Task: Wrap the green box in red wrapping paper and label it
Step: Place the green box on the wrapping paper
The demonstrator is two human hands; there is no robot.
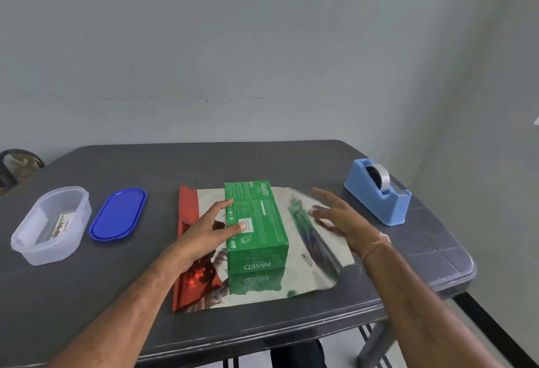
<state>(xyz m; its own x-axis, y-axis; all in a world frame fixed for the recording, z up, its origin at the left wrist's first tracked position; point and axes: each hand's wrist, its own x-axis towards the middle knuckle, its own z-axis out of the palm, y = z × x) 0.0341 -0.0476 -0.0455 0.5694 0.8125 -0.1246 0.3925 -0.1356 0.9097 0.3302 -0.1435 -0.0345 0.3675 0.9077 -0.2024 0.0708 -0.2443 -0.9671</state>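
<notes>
On the grey surface (pixel 291 163), the foil paper (pixel 315 265) lay silver side up, the box (pixel 259 222) at its centre. The left hand (pixel 204 230) steadied the box at nine o'clock, fingers straight; the right hand (pixel 341 219) hovered spread at three. The paper looked slippery and crease-prone, best lifted by its edges.

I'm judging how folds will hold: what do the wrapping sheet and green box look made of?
The green box looks like printed cardboard, fairly matte, with crisp edges. The wrapping sheet looks like metallised film: its silver face mirrors the box, its folded left edge is glossy red.
</notes>
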